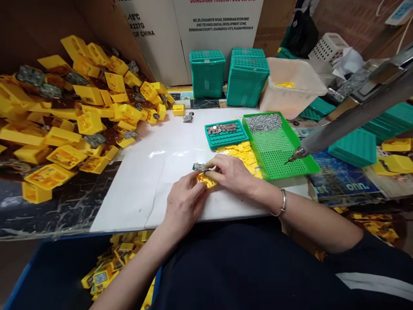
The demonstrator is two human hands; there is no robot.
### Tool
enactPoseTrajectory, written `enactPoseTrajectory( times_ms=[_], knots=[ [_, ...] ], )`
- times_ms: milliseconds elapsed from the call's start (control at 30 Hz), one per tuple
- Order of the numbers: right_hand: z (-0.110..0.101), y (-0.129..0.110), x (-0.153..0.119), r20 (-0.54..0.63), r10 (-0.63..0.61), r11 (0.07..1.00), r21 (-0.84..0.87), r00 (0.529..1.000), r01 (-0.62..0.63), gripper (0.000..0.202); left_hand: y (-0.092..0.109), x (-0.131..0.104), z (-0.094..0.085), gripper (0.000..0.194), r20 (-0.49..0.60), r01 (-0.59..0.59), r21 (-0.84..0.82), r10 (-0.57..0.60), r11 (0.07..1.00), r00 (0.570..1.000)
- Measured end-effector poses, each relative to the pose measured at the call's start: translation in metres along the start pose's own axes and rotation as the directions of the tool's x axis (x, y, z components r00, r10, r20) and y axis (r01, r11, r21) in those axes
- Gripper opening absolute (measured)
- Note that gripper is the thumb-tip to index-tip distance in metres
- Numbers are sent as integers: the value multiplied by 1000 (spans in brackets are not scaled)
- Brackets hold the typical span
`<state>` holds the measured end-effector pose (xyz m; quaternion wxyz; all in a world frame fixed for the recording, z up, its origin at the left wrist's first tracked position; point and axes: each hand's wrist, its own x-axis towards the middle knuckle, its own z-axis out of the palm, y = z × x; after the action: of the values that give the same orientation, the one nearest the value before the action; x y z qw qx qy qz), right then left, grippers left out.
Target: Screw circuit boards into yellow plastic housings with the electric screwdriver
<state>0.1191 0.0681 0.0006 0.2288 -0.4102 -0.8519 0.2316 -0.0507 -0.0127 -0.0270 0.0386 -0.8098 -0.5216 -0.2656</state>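
Near the front of the white work surface [138, 189], my left hand [184, 196] is closed around a small yellow plastic housing [207, 181], whose open side faces up. My right hand [230, 174] reaches over from the right, its thumb and fingers pinched on a small grey-green circuit board [199, 166] just above the housing's far edge. Part of the board and the housing's inside are covered by my fingers. To the right of my hands lies a pile of flat yellow pieces [243, 153].
A teal tray [222, 140] holds round metal discs. Beside it, a green basket [274, 170] contains many small screws [264, 122]. An electric screwdriver [300, 153] hangs over the basket. Yellow housings [90, 122] are heaped at left. Stacked teal trays [207, 75] stand behind.
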Motion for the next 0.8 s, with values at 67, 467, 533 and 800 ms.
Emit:
enactPoseTrajectory(
  times_ms=[67,467,533,800],
  knots=[
    [4,-1,-1,-10,-137,990,-39,991,136,13,2,0,0,13,-10,-3,26,4,1000,1000],
    [-6,5,-7,-121,-306,934,154,944,322,7,12,6,0,13,64,-17,21,16,1000,998],
    [-8,11,-7,-43,-429,897,98,902,431,14,12,6,0,14,64,-15,6,14,1000,998],
    [-12,14,-8,50,-55,994,97,997,50,16,10,5,1,14,87,-53,-4,53,999,995]
  ],
)
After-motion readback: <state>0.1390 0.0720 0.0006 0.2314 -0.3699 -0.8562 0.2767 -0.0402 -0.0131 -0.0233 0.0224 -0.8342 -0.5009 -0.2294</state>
